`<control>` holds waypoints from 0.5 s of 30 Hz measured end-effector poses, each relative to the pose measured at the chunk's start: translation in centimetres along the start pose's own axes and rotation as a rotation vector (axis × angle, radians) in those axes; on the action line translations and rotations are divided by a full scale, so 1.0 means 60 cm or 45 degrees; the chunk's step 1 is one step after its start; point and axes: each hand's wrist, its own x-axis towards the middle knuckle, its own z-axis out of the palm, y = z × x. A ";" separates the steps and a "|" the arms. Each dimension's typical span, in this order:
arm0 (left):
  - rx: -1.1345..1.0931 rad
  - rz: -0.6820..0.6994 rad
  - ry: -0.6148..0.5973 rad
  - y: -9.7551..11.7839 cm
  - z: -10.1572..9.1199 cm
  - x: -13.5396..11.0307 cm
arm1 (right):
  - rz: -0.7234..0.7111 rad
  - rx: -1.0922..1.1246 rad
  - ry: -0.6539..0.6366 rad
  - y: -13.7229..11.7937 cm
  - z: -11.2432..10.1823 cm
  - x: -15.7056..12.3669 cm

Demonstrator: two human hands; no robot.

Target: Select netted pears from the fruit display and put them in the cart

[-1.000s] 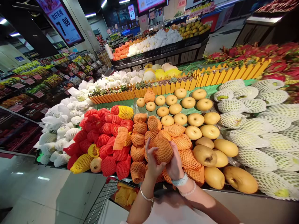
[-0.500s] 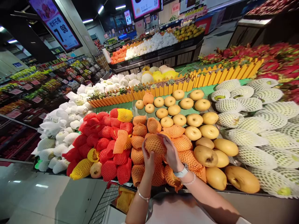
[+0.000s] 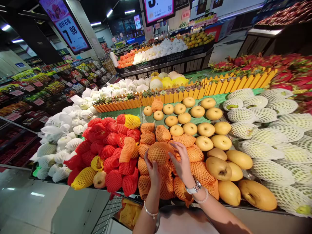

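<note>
My left hand (image 3: pixel 153 172) is closed around a brownish pear in an orange foam net (image 3: pixel 158 153), holding it above the display. Just right of it, my right hand (image 3: pixel 182 162) has its thumb and fingers apart, close to the net's right end; whether a fingertip touches the net I cannot tell. Below and around both hands lie more orange-netted fruits (image 3: pixel 198 170). To their right sit bare yellow-brown pears (image 3: pixel 218 168), and to the left is a pile of red-netted fruits (image 3: pixel 114 180).
White-netted fruits (image 3: pixel 273 162) fill the right side, with dragon fruit (image 3: pixel 282 76) behind. A low orange picket fence (image 3: pixel 175 96) crosses the back of the display. A wire shopping cart (image 3: pixel 106 214) stands at the front below. White-wrapped fruits (image 3: pixel 63 156) lie at far left.
My right hand has come off the pear and opened, moving slightly right. The netted pear stays in my left hand, slightly lower and further left. The view has shifted a little.
</note>
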 end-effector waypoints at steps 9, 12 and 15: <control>0.279 0.240 0.147 0.028 0.029 0.005 | 0.083 0.164 -0.297 -0.021 0.013 -0.073; 0.301 0.331 0.074 0.026 0.037 0.006 | 0.149 0.256 -0.376 -0.027 0.020 -0.056; 0.257 0.383 -0.022 0.018 0.054 0.025 | 0.199 0.264 -0.350 -0.023 0.032 -0.010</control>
